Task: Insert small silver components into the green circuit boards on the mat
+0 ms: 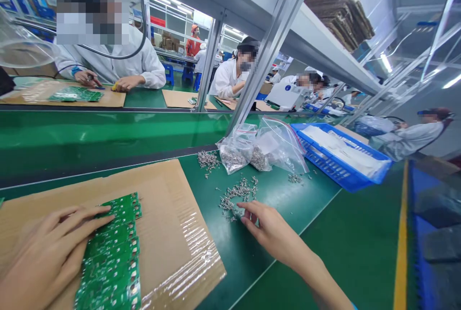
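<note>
Two hands working apart: my left hand [46,247] lying flat on green circuit boards [111,257], my right hand [270,228] open beside loose screws [234,199].
Boards are sitting on a cardboard sheet [162,204] at 10 o'clock, screws are spreading at 12, plastic bags [277,147] are slumping just beyond, and a blue plastic crate [342,166] is standing at 1.

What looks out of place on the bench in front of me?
The small metal screws stand out: they lie loose in a scattered heap on the green mat, just beyond your right hand, with smaller clumps near the clear plastic bags rather than inside them.
</note>
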### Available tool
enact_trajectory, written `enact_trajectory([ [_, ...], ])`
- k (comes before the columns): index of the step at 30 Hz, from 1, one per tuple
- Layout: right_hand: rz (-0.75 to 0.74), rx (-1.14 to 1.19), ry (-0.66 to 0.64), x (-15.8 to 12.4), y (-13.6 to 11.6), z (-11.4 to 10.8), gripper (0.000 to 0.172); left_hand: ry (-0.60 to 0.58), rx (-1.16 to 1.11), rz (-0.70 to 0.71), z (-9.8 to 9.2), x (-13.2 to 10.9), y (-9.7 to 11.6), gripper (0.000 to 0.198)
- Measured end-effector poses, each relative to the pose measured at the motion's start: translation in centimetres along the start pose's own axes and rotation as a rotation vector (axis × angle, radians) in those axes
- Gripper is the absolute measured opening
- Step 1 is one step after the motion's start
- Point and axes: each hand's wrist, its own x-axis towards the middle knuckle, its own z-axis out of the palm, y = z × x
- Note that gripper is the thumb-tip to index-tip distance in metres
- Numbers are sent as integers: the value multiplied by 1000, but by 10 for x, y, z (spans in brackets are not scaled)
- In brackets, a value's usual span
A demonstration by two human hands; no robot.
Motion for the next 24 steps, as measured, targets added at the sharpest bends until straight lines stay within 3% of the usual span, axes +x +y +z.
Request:
enact_trajectory([
  [3, -43, 150, -26, -3, -13, -3, 26, 4, 25, 12, -8, 7, 13, 33],
  [6, -95, 371, -84, 4, -36, 1, 18, 7, 13, 32, -21, 19, 44, 31],
  [8, -153, 510, -157, 18, -54, 8, 19, -25, -31, 72, -28, 28, 71, 27],
  [12, -250, 802, -329, 60, -93, 34, 27, -146, -140, -22, -26, 41, 111, 23],
  [18, -323, 998, -527, 101, -135, 63, 28, -102, -242, -173, -18, 42, 106, 15],
  [24, -320, 982, -537, 107, -134, 69, 33, -108, -282, -189, -16, 42, 97, 16],
])
